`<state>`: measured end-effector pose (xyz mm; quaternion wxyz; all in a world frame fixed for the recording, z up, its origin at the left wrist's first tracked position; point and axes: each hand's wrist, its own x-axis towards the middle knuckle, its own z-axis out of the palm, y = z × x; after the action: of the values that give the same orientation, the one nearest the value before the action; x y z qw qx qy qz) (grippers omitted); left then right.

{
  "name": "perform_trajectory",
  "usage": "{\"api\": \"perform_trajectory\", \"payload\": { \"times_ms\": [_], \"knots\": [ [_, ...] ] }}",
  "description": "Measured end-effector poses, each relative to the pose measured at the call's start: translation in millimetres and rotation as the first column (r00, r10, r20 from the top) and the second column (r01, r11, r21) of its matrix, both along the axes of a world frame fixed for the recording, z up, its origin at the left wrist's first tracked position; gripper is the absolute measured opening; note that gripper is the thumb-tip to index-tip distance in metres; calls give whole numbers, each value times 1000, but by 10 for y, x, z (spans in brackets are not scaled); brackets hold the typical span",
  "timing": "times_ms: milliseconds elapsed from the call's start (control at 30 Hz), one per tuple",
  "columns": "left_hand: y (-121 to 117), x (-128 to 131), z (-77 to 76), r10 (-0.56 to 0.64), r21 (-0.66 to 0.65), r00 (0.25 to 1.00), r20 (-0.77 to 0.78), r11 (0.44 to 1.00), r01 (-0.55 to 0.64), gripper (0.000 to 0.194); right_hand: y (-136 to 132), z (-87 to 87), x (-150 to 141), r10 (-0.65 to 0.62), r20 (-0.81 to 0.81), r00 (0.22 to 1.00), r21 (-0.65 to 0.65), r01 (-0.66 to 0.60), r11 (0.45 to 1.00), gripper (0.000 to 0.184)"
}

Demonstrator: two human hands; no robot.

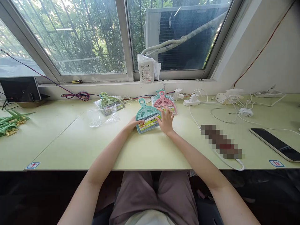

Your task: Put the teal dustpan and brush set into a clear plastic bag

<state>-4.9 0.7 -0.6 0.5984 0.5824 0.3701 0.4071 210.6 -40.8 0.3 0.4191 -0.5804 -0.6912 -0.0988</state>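
in the head view, a teal brush-and-dustpan set point(147, 113) is held tilted above the near-middle of the bench point(70, 140); whether its lower edge is touching cannot be told. its left edge is gripped by the left hand point(135, 123), thumb across the front, the other fingers hidden. its right edge is pinched by the right hand point(166, 122), thumb at the label point(148, 123); the pink set point(164, 101) just behind is overlapped by its other fingers, and contact cannot be told. the pink set could be knocked if the right hand is swung outward. the label could be creased or torn by hard thumb pressure. if one side is released early, the set could be tipped. the loose clear wrapper point(105, 117), lying beside the green set point(109, 100), could be snagged by a leftward sweep.
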Motion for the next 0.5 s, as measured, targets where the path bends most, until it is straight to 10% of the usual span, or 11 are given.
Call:
{"api": "perform_trajectory", "payload": {
  "times_ms": [300,500],
  "knots": [
    [11,1,-37,39,-26,999,14,999,-39,59,127,-129,37,108,-312,944,-185,-171,968,53],
    [73,-24,-101,88,-28,995,44,996,-86,51,161,-119,71,125,-378,917,-16,-141,990,57]
  ]
}}
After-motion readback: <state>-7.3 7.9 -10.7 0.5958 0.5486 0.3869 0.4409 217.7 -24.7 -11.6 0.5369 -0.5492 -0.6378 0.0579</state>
